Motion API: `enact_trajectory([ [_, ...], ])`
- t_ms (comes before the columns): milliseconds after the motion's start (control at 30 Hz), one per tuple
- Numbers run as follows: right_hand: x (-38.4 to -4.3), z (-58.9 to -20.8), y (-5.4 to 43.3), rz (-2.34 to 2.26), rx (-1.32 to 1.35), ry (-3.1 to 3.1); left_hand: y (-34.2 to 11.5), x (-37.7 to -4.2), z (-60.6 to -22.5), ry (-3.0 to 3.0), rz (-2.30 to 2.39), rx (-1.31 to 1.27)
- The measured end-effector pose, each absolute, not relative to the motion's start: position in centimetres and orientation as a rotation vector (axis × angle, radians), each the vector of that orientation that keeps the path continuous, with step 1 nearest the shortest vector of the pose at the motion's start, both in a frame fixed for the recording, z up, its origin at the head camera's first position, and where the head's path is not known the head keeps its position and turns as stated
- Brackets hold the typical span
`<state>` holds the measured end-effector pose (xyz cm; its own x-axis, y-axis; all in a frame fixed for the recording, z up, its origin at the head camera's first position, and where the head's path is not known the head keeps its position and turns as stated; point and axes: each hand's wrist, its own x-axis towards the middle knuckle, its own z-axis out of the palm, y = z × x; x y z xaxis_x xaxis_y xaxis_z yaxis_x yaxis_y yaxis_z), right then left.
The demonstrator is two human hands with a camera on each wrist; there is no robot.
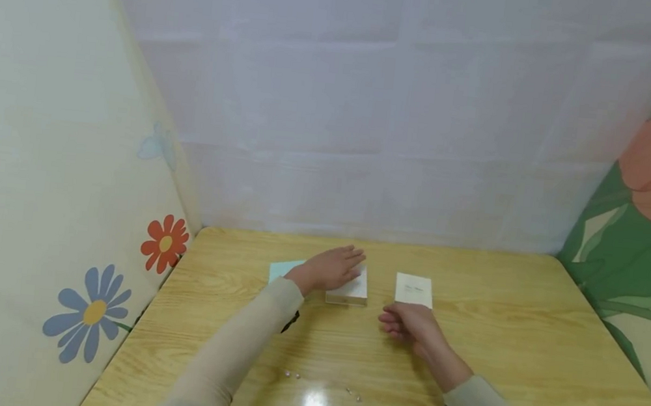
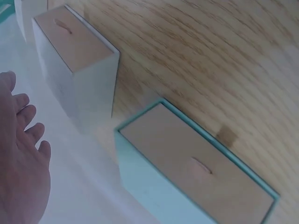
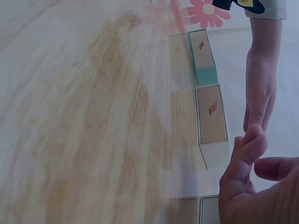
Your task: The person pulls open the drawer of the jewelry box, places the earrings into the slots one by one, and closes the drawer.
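My left hand (image 1: 331, 270) reaches over the middle white drawer box (image 1: 348, 291), palm down with fingers straight and holding nothing. In the left wrist view, the left hand (image 2: 23, 154) appears beside that white box (image 2: 74, 56), whose tan front has a small pull tab. A mint-green drawer box (image 2: 201, 163) of the same kind stands to its left, partly covered by my left forearm in the head view. Nearest my right hand (image 1: 411, 322) is another white box (image 1: 414, 290) with small print on top. The right fingers are loosely bent around nothing, overlapping that box's front edge.
Several tiny shiny pieces (image 1: 294, 375) lie on the wooden table (image 1: 501, 337) nearer to me. A white cloth (image 1: 390, 137) hangs behind the table's back edge. Flower-printed panels (image 1: 94, 311) stand at both sides.
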<state>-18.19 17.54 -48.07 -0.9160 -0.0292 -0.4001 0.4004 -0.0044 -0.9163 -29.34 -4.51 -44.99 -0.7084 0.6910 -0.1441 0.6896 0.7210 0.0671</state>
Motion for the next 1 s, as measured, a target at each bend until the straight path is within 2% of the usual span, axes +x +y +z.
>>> enact_trajectory([
  [1000, -19.3, -48.4, 13.1, -1.948, 0.361, 1.925, -8.4, -29.0, -47.4, 2.797, 0.050, 1.032],
])
